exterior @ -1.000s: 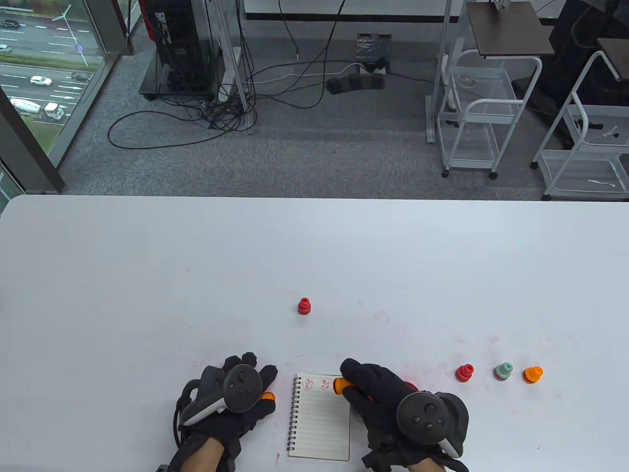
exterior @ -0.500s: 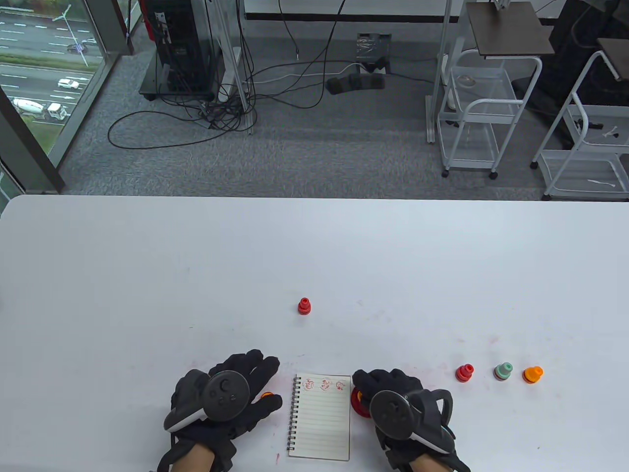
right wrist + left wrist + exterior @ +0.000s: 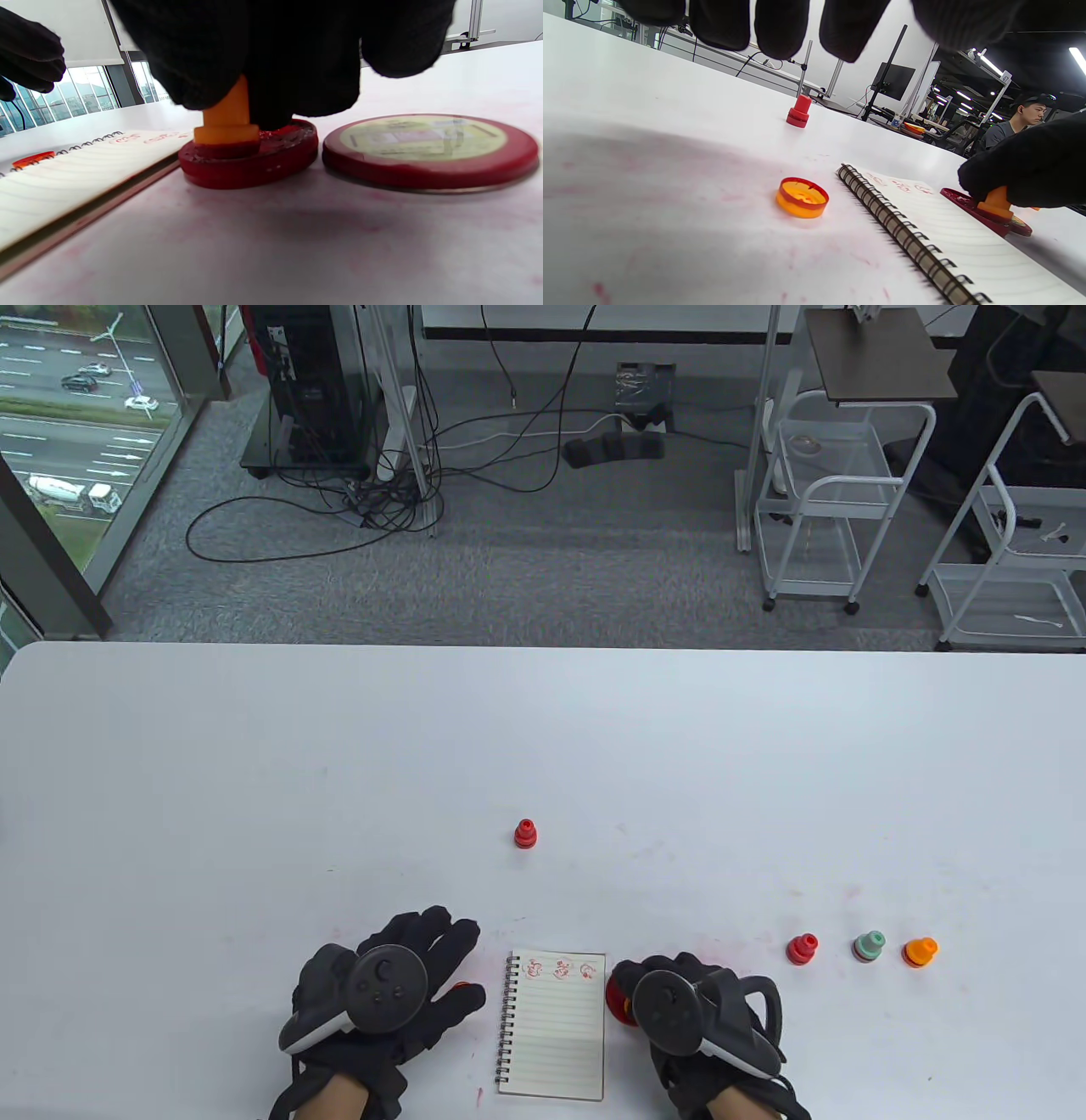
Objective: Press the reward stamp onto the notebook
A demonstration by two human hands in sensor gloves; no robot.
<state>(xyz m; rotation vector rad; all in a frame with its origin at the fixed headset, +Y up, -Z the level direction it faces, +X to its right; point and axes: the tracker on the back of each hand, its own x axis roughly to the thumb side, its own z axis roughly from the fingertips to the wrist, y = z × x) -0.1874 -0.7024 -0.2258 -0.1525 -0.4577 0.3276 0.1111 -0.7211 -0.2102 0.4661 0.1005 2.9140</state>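
Observation:
A small spiral notebook (image 3: 551, 1035) lies between my hands, with three red stamp marks (image 3: 561, 969) along its top line. My right hand (image 3: 679, 1001) grips an orange stamp (image 3: 227, 116) and presses it onto a red ink pad (image 3: 250, 159) just right of the notebook. The pad's red lid (image 3: 430, 146) lies beside it. My left hand (image 3: 399, 984) rests spread over the table left of the notebook, holding nothing. The stamp's orange cap (image 3: 801, 197) lies under its fingers (image 3: 780, 25), near the notebook's spiral (image 3: 903, 231).
A red stamp (image 3: 525, 833) stands alone further up the table. A red stamp (image 3: 802, 948), a green stamp (image 3: 868, 946) and an orange stamp (image 3: 920, 952) stand in a row to the right. Pink ink smears mark the white table (image 3: 254, 780).
My right hand lifted the orange stamp off the notebook's top line, leaving a third mark, and moved it right and down onto the ink pad. My left hand shifted slightly left.

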